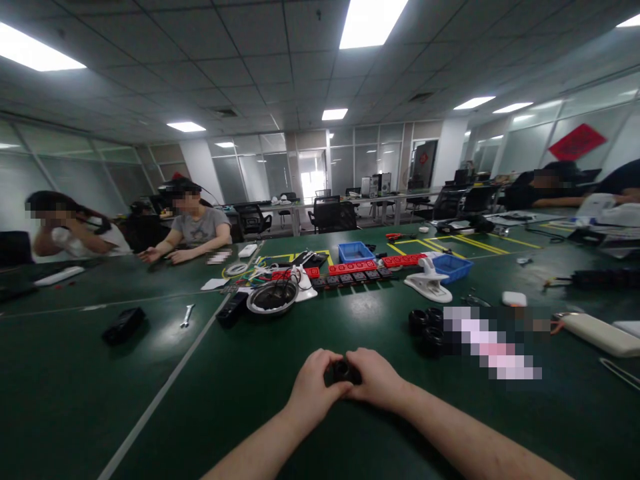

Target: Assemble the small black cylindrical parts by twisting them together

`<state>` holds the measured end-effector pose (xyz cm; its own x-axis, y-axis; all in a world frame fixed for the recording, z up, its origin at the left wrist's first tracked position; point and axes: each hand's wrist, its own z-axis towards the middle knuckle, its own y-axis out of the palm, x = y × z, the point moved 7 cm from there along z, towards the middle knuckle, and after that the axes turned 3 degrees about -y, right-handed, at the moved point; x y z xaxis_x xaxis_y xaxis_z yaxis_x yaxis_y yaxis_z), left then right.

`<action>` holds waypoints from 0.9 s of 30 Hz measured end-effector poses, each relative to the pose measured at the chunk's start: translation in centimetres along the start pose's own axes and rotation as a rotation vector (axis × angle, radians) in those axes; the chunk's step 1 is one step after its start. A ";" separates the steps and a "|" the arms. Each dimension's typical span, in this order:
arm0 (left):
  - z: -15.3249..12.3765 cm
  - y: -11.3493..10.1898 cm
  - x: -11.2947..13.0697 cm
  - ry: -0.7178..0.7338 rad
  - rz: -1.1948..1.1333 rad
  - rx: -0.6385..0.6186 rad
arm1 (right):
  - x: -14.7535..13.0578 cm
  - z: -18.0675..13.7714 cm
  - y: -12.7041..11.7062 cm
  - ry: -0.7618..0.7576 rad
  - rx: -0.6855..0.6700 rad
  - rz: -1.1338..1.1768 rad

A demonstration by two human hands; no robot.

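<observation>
My left hand [314,385] and my right hand [376,377] meet over the green table [240,400], both closed around a small black round part [343,371] held between the fingertips. Most of that part is hidden by my fingers. A cluster of similar black ring-shaped parts [427,328] lies on the table to the right of my hands, apart from them.
Farther back lie a round metal bowl [273,297], rows of red and black blocks [360,271], two blue bins [356,251], a white clamp [429,280], a wrench [187,315] and a black box [123,325]. Other people sit at the far left and far right.
</observation>
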<state>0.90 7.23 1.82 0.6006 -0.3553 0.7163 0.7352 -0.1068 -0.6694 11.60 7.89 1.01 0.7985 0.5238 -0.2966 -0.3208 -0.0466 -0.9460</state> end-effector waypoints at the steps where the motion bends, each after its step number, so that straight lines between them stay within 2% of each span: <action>1: 0.0 0.0 0.0 -0.007 0.001 0.006 | -0.2 0.0 0.0 0.011 -0.002 -0.036; 6: 0.0 -0.2 0.2 -0.033 0.001 0.002 | -0.7 -0.2 0.1 0.043 -0.049 -0.143; 9: 0.0 -0.4 0.5 -0.028 0.022 -0.006 | -1.0 -0.2 0.0 0.028 -0.008 -0.134; 13: 0.0 -0.6 0.8 0.036 0.009 -0.037 | -0.9 -0.3 -0.4 -0.057 0.056 0.020; 20: 0.1 -0.6 0.8 0.091 -0.038 -0.060 | 0.2 0.1 -0.3 -0.173 -0.053 0.254; 27: -0.1 -0.4 0.1 -0.002 0.033 0.026 | -0.5 0.0 0.0 -0.065 0.041 0.014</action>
<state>0.60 7.17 2.18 0.6255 -0.3565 0.6940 0.7227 -0.0706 -0.6876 11.23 7.62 1.17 0.7594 0.5778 -0.2991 -0.3534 -0.0197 -0.9352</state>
